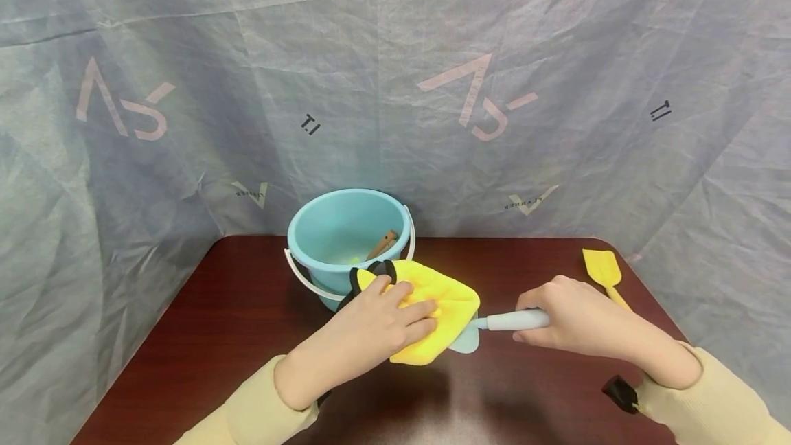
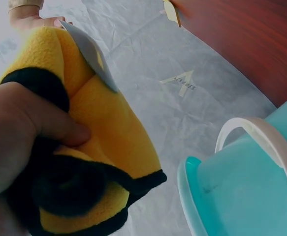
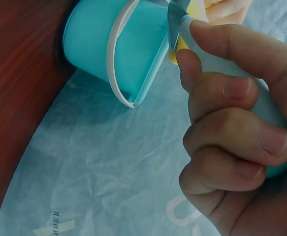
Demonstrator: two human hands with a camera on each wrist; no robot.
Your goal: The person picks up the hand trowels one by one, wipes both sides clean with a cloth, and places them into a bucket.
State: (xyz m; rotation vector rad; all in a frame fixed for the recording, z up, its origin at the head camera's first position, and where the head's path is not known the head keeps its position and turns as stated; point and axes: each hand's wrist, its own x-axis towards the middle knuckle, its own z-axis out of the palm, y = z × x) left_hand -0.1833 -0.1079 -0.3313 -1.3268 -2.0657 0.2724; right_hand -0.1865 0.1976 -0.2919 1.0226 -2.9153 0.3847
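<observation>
My left hand point(image 1: 386, 321) grips a soft yellow fabric piece with black trim point(image 1: 454, 294); its exact kind cannot be told. In the left wrist view the thumb presses into the yellow fleece near a black band. My right hand point(image 1: 571, 314) holds a small trowel by its pale blue handle point(image 1: 516, 320), fingers curled round it in the right wrist view. The trowel's grey-blue blade point(image 2: 91, 54) lies against the fabric and is partly covered by it in the head view. Both are held above the table, in front of the bucket.
A light blue bucket point(image 1: 321, 279) with a white handle point(image 1: 309, 285) stands at the back left of the dark red table point(image 1: 204, 335). Inside it leans a brown wooden handle point(image 1: 384, 242). A yellow toy shovel point(image 1: 602, 268) lies at the right edge. Grey sheeting point(image 1: 371, 88) hangs behind.
</observation>
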